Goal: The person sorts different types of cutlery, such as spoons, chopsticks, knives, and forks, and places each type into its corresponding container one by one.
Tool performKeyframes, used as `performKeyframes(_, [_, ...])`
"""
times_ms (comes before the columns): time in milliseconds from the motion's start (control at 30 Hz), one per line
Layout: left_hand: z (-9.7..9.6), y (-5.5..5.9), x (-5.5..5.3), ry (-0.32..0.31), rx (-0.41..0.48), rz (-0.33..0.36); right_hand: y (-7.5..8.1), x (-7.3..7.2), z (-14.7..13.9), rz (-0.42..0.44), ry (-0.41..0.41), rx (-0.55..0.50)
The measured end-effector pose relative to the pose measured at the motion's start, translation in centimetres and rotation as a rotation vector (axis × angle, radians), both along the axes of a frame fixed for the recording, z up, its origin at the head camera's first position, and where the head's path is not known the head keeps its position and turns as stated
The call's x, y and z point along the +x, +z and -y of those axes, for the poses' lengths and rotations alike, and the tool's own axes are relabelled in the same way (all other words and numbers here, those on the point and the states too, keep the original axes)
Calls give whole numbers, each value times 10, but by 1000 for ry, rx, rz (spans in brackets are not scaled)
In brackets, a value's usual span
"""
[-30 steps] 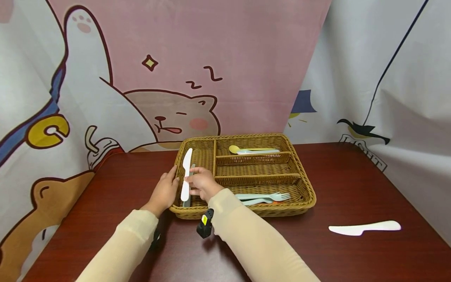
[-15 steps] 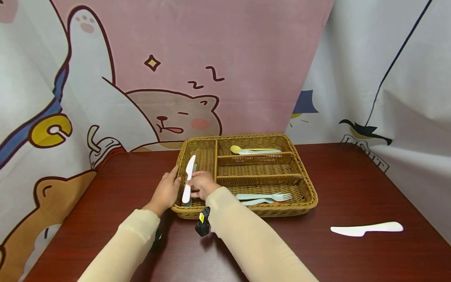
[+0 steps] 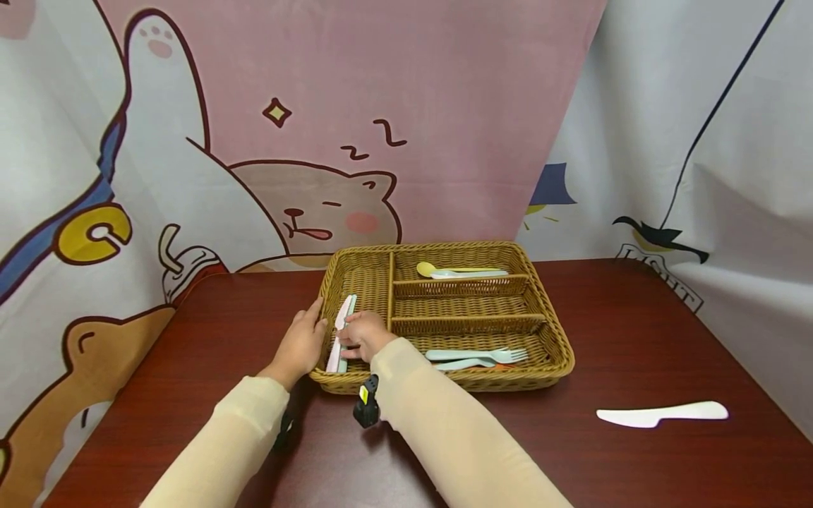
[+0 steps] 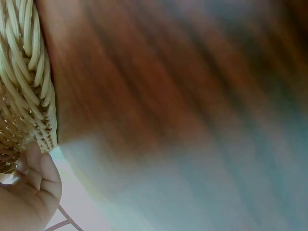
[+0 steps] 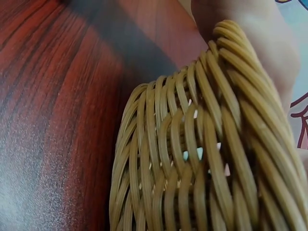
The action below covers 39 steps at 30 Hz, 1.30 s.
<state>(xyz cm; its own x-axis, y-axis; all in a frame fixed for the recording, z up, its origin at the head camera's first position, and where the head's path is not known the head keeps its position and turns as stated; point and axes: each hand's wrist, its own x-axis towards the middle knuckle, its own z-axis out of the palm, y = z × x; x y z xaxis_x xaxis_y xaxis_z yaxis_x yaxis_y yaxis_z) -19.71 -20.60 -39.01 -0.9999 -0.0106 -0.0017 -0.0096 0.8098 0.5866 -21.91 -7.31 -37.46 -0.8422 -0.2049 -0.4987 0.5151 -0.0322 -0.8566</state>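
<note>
In the head view my left hand (image 3: 297,351) holds the left rim of a wicker cutlery basket (image 3: 559,346), thumb on the inner side. My right hand (image 3: 367,335) reaches into the basket's left compartment and pinches a whitish-pink table knife (image 3: 334,355) by its handle. That knife lies low in the compartment, blade pointing away, alongside a pale green knife (image 3: 344,365). The left wrist view shows fingers (image 4: 48,173) at the woven rim. In the right wrist view the basket wall (image 5: 168,159) hides the knives except for small glints through the weave.
A white knife (image 3: 663,414) lies on the red-brown table (image 3: 622,339) at the right. The basket's front compartment holds a pale green fork (image 3: 476,354) and other pieces. Its back compartment holds a yellow spoon (image 3: 424,269) and a pale utensil. A printed cloth (image 3: 457,127) hangs behind.
My right hand has lowered the whitish-pink knife toward me and down beside the pale green knife. My left hand stays at the basket's rim.
</note>
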Motion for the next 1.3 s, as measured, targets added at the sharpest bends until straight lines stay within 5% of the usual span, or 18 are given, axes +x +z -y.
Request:
performKeyframes(600, [1, 0, 0, -8, -8, -5, 18, 0, -14, -53, 45, -88])
performKeyframes(1300, [0, 0, 2, -8, -13, -22, 67, 12, -55, -413, 155, 107])
